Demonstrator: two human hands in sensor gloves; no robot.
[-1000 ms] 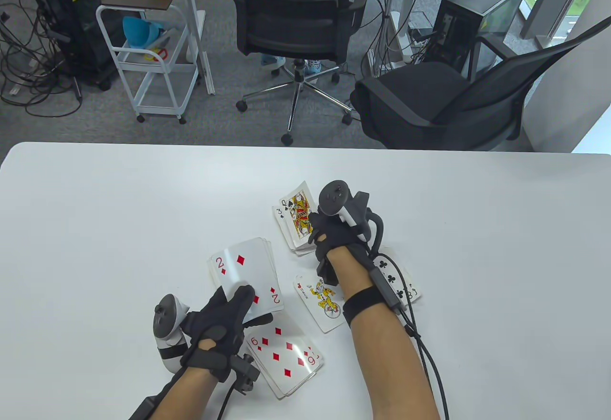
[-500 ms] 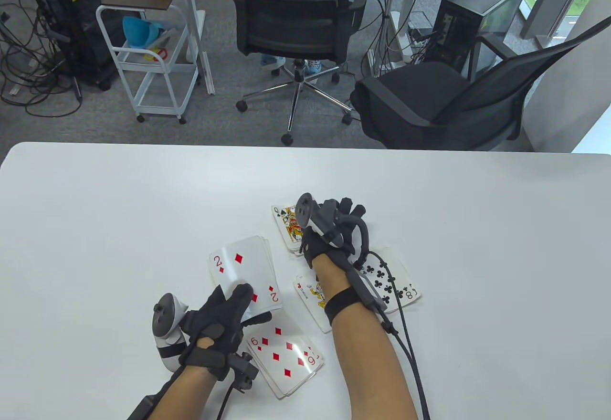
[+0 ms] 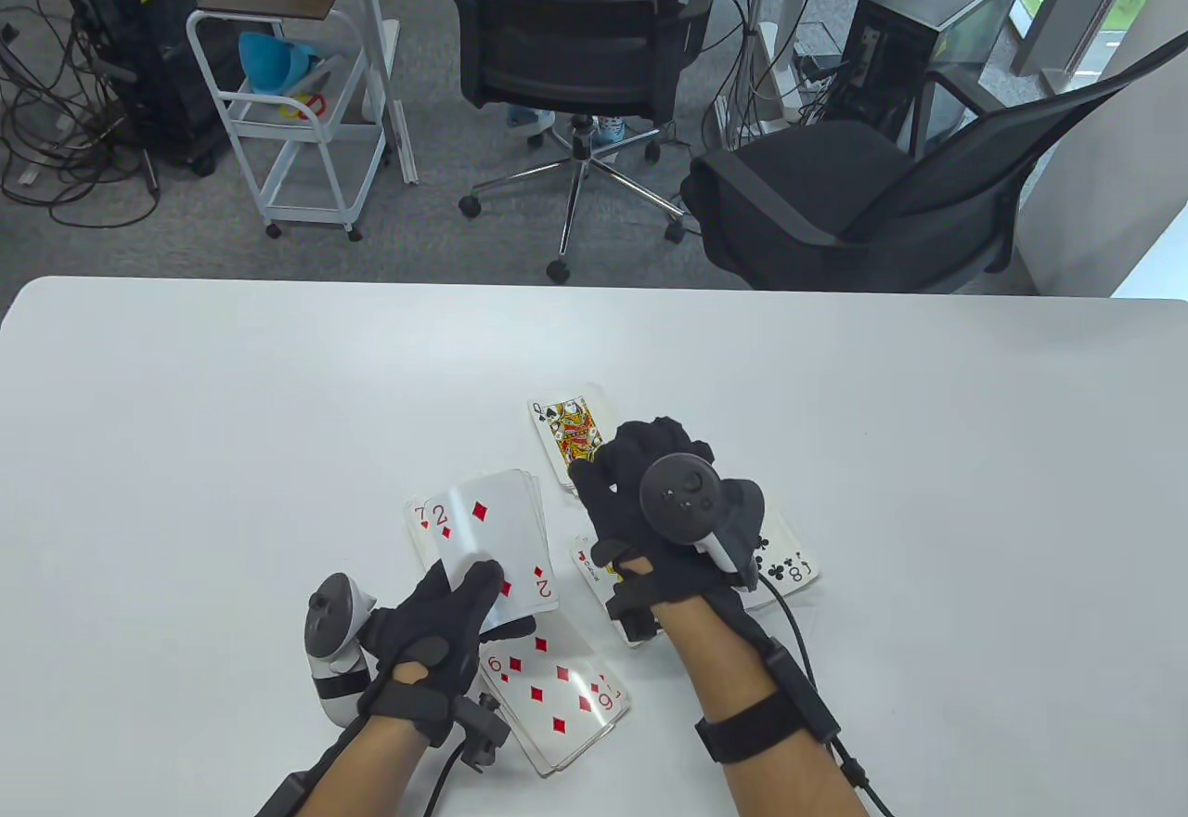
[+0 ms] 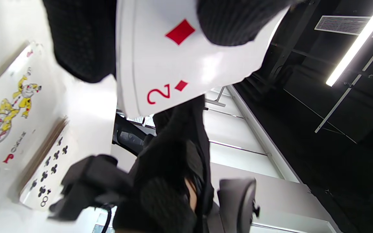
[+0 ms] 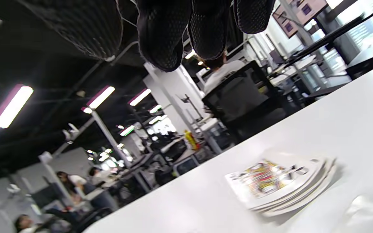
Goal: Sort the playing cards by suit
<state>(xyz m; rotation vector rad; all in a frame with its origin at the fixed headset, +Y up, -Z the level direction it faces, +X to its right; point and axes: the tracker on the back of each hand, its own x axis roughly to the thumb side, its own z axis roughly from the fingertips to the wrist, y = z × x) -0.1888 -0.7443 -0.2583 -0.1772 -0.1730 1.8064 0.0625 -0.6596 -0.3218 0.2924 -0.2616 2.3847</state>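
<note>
Table view: we find the left hand [image 3: 436, 631] gripping a fanned deck [image 3: 483, 529], two of diamonds on top, above the nine-of-diamonds pile [image 3: 557, 692]. The right hand [image 3: 640, 492] hovers, its fingers relaxed and holding nothing, between the queen-of-spades pile [image 3: 568, 427], the joker [image 3: 594, 566] and the eight-of-clubs pile [image 3: 789, 562] on the surface [image 3: 232, 408].

Left wrist view: thumb and fingers [image 4: 235, 19] pinch the deck.

Right wrist view: bare fingers [image 5: 163, 32] hang above the queen pile.
</note>
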